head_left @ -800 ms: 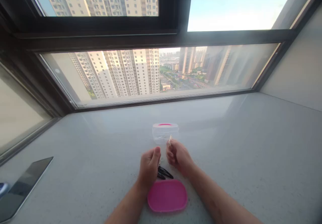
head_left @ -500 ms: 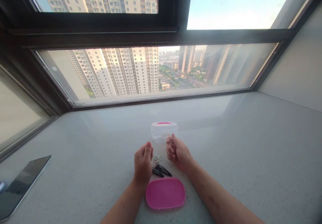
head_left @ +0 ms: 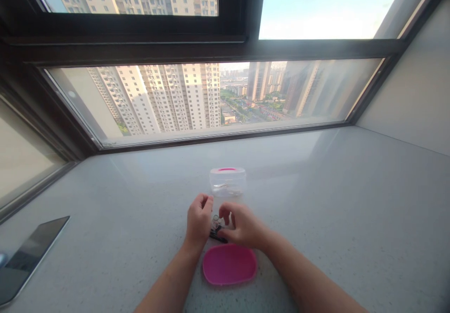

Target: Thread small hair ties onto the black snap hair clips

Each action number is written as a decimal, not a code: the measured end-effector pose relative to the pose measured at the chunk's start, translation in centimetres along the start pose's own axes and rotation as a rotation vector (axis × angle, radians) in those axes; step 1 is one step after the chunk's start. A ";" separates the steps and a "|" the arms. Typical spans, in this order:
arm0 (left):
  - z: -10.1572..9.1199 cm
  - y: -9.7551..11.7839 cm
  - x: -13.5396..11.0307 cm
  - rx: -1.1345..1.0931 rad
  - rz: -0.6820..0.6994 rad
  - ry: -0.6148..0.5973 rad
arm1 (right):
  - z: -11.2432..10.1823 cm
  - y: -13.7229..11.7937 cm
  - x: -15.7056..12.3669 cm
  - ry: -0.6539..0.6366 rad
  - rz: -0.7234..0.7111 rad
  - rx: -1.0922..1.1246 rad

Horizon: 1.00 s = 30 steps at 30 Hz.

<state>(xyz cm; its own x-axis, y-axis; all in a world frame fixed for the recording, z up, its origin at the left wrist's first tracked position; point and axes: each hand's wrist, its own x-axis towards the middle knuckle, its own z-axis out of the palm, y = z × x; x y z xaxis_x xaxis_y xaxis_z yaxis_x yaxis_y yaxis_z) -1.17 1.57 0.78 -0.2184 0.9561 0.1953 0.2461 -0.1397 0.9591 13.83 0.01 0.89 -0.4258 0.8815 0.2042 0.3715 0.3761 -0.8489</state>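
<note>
My left hand [head_left: 199, 218] is closed, its thumb pressed to the fingers; whatever it holds, if anything, is hidden. Just to its right lie black hair clips [head_left: 218, 237] and a few small rings [head_left: 215, 218], partly covered by my fingers. Over this little pile my right hand [head_left: 243, 225] curves with thumb and fingers apart, and nothing shows between them. Beyond both hands stands a clear plastic box [head_left: 228, 182] with a pink strip on top and some thin shiny items inside. Nearest to me rests a shallow pink tray [head_left: 229, 265].
A dark-screened phone or tablet [head_left: 30, 261] lies at the far left of the pale speckled counter [head_left: 337, 219]. Behind the counter runs a dark window frame [head_left: 225, 139], with tall buildings outside. A white wall [head_left: 418, 93] bounds the right side.
My right hand has come back from beside the clear box to the clips and rings, and its pinched fingers have spread. My left hand stays closed in nearly the same place.
</note>
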 end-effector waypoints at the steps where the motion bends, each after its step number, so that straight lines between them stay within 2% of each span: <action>1: 0.0 -0.1 0.0 -0.001 0.000 -0.006 | -0.1 -0.1 -0.1 -0.030 -0.016 -0.051; 5: 0.0 -0.5 0.1 -0.023 -0.007 -0.034 | 0.0 -0.1 -0.1 -0.033 -0.039 -0.150; 11: 0.1 -0.8 0.2 -0.077 -0.010 -0.089 | 0.0 0.3 0.2 -0.072 0.063 -0.041; 16: 0.0 -0.7 0.2 -0.136 -0.007 -0.076 | -0.1 0.4 0.4 -0.099 0.034 0.008; 23: -0.1 -0.8 0.3 -0.147 0.033 -0.016 | -0.4 1.6 0.7 -0.133 0.102 0.365; 30: -1.0 -0.2 -0.4 -0.041 0.172 0.025 | -1.3 1.8 0.8 -0.014 0.159 0.685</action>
<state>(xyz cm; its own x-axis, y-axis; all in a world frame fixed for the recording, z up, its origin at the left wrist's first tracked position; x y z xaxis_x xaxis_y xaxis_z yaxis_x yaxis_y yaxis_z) -2.04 0.96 0.72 -0.1998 0.9106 0.3617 0.2433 -0.3115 0.9186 15.24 1.76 0.17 -0.4220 0.9052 0.0501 -0.1717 -0.0255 -0.9848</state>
